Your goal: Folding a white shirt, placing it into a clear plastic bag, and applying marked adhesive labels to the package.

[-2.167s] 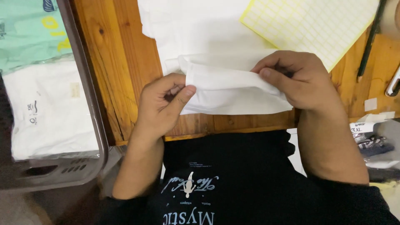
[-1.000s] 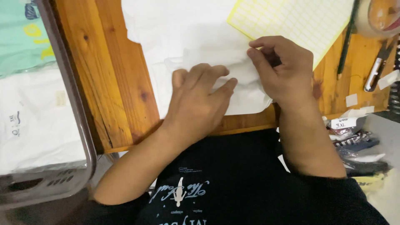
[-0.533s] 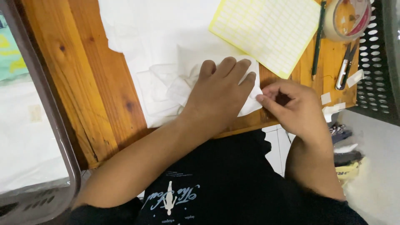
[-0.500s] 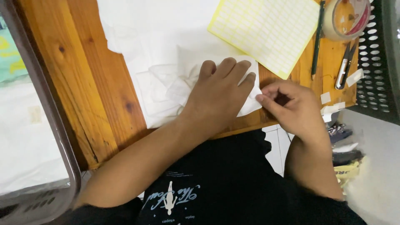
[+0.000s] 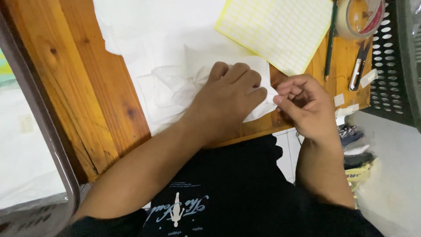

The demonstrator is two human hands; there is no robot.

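Note:
A white cloth [image 5: 171, 83] lies crumpled on the wooden table [image 5: 74, 87], on top of a wider white sheet. My left hand [image 5: 228, 98] presses flat on the cloth's right part, fingers together. My right hand [image 5: 305, 105] sits just to its right at the table's near edge, thumb and fingers pinching the cloth's right corner.
A yellow sheet of small labels [image 5: 278, 30] lies behind the hands. A pencil [image 5: 331, 39], a tape roll [image 5: 362, 17], small snips [image 5: 358, 63] and paper scraps are at the right, beside a black perforated basket [image 5: 392, 61]. A grey bin with white items [image 5: 26, 145] stands left.
My left hand moved from the cloth's left edge onto its middle and pressed down. My right hand slid right to the cloth's corner. The view shifted so the table sits further left.

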